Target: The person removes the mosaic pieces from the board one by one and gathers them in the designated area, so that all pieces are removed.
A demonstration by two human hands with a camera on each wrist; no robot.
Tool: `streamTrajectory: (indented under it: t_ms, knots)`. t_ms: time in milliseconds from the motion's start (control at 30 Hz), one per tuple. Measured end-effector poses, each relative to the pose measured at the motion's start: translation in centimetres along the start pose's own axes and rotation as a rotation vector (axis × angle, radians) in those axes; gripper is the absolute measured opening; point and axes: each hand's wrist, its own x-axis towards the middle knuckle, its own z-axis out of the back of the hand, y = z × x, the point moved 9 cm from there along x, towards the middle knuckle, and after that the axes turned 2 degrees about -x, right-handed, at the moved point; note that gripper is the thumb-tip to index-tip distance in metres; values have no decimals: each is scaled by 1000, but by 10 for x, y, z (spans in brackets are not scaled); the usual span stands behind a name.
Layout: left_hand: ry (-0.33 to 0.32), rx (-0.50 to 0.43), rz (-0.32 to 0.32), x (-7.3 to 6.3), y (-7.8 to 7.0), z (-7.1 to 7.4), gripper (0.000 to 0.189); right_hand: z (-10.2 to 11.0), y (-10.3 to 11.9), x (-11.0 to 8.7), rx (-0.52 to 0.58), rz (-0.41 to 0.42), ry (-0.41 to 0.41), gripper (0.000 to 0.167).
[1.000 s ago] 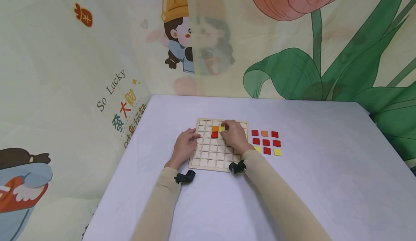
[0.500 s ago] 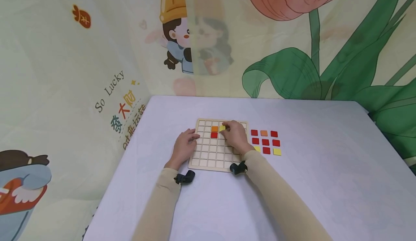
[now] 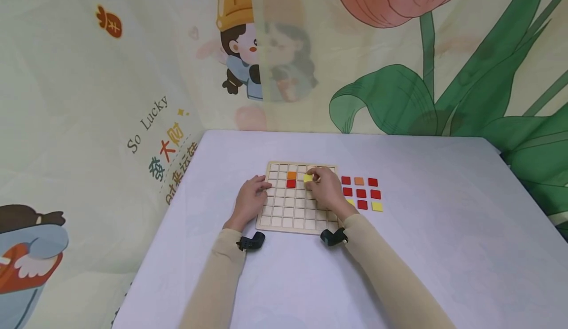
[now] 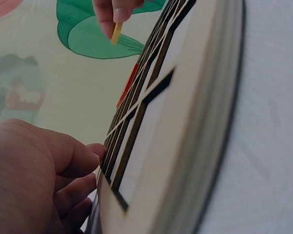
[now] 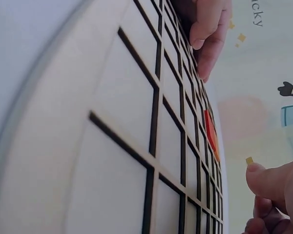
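In the head view my right hand (image 3: 328, 188) pinches a small yellow square tile (image 3: 308, 177) between thumb and fingertips. That tile is over the upper part of the wooden grid board (image 3: 284, 223); both wrist views show it raised off the grid. An orange tile (image 3: 291, 175) lies in a cell near the board's top, with a red tile (image 3: 291, 184) directly below it. My left hand (image 3: 250, 198) rests at the board's left edge, its fingertips touching the frame. In the left wrist view, the left thumb (image 4: 75, 158) is beside the grid, fingers loosely bent.
To the board's right lie several loose tiles in rows: red tiles (image 3: 361, 193), an orange tile (image 3: 359, 181) and a yellow tile (image 3: 377, 206). Another yellow one is partly covered by the right hand. A white cloth covers the table (image 3: 426, 250); a printed curtain (image 3: 168, 48) hangs behind.
My right hand has moved a little to the right and nearer with the yellow tile, widening its gap from the orange tile. The left hand stays at the board's edge.
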Motion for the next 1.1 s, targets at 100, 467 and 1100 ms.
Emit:
streamTrajectory:
  t_ms: [100, 467, 1100]
  knots:
    - [0, 6, 5, 0, 1, 0, 28, 2, 3, -4, 12, 17, 11, 27]
    - [16, -3, 26, -1, 2, -2, 29, 15, 8, -17, 54, 49, -5, 27]
    - [13, 8, 9, 0, 0, -2, 29, 45, -21, -55, 24, 78, -66, 29]
